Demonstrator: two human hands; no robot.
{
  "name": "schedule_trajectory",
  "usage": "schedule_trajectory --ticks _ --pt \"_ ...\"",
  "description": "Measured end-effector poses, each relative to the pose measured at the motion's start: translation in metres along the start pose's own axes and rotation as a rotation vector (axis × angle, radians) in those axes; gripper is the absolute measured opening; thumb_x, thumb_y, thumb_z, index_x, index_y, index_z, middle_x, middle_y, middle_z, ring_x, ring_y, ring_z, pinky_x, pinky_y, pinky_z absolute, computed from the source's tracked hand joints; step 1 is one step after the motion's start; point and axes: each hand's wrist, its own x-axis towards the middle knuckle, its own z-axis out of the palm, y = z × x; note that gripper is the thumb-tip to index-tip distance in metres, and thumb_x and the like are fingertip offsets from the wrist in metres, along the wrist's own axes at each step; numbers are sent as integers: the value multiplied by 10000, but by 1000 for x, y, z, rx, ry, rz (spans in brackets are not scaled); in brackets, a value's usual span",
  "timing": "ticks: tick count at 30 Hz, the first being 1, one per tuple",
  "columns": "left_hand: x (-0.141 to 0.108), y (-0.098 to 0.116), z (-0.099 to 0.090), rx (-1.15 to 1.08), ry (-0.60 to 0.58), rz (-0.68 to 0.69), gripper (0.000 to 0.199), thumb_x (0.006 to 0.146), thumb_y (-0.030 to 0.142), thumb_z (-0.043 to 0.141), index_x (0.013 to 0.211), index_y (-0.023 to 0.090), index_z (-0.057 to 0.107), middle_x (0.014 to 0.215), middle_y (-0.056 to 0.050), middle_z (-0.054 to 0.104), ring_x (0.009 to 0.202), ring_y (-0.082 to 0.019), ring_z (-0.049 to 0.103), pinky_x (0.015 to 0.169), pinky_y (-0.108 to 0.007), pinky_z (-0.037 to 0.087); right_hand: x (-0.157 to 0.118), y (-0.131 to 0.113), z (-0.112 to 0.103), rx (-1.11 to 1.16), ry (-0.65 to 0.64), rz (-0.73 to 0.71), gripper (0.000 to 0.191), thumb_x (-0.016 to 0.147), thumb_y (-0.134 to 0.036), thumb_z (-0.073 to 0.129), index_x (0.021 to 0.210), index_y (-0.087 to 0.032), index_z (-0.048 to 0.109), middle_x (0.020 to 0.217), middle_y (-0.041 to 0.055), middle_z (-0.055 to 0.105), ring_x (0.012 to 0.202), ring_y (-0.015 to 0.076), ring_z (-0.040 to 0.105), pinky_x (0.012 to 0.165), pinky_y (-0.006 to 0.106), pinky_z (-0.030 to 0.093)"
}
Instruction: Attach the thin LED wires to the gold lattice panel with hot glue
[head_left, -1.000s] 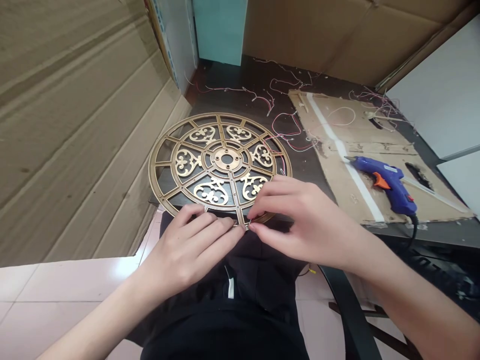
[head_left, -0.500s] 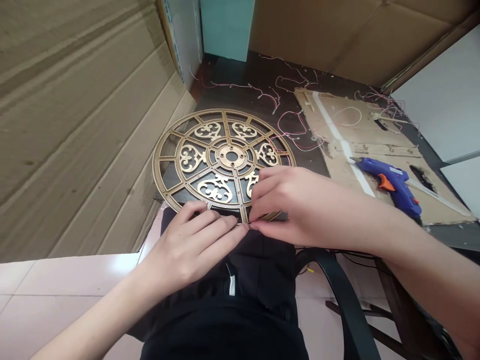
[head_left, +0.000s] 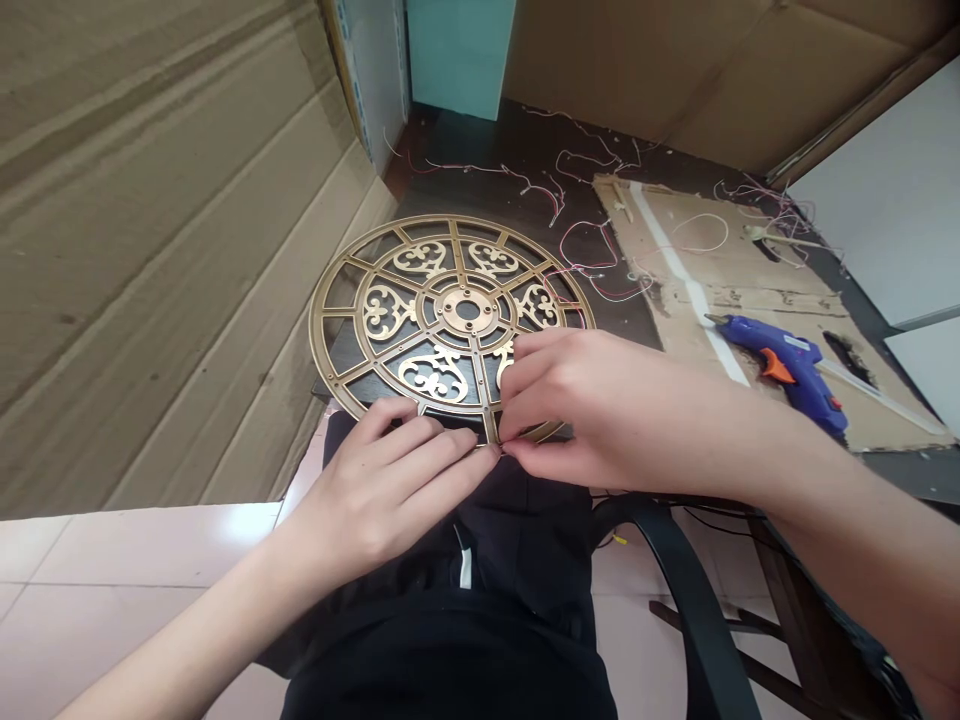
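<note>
A round gold-coloured openwork metal disc (head_left: 470, 345), with spokes and scroll ornaments, lies on the dark table and juts over its front edge toward my lap. My left hand (head_left: 409, 475) is closed over the disc's near rim, its fingertips hooked on the edge and its index finger reaching toward the bottom spoke. My right hand (head_left: 555, 405) is pinched at the same stretch of rim, thumb and fingertips together just right of that spoke. Whatever small thing may be between the right fingertips is hidden. The fingertips of both hands nearly meet.
A blue glue gun (head_left: 787, 365) with an orange trigger rests on a cardboard sheet (head_left: 690, 240) at the right. Thin red and white wires (head_left: 589, 245) lie scattered across the table (head_left: 480, 190). A large cardboard panel (head_left: 172, 260) stands at the left. A chair armrest (head_left: 667, 560) is beside my lap.
The whole view has shifted very slightly. Both hands stay at the same place on the near rim, with almost no visible movement.
</note>
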Motion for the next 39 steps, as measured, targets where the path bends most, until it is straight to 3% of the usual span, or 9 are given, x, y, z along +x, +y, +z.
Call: schedule_trajectory --ticks 11,18,22,27,32,39 --pt "9 0 -2 96 14 91 202 1013 56 530 1132 93 688 951 -78 757 785 -169 639 830 -389 447 -4 6 8 182 85 32 165 860 -117 684 750 -197 778 680 8 673 701 172 588 722 336 446" --pt "11 2 2 68 33 77 211 992 26 530 1135 73 678 953 -102 745 788 -178 616 843 -396 458 -13 4 11 227 143 24 153 862 -81 677 782 -178 765 764 12 705 775 178 602 772 341 450" --pt "10 3 2 74 23 61 209 965 14 569 1137 79 669 956 -102 737 800 -180 611 850 -395 449 -31 3 22 206 249 29 66 902 -139 707 930 -150 765 883 44 712 852 200 605 828 370 454" --pt "9 3 3 75 40 60 182 965 23 580 1101 96 678 918 -91 726 787 -172 599 842 -378 455 -47 7 48 261 377 11 187 954 -200 734 1132 -147 712 1077 69 719 1000 213 617 926 376 470" --pt "10 3 3 76 35 59 162 991 48 572 1085 118 683 942 -79 749 756 -152 582 824 -374 454 -44 10 61 315 483 18 83 982 -174 698 1065 -165 697 1020 57 726 955 202 615 882 368 482" --pt "15 2 -2 53 22 90 161 979 10 554 1049 77 684 902 -121 762 777 -189 686 784 -383 452 -43 16 59 458 514 -34 179 909 -145 778 1066 -165 697 1002 49 725 945 192 633 881 353 498"
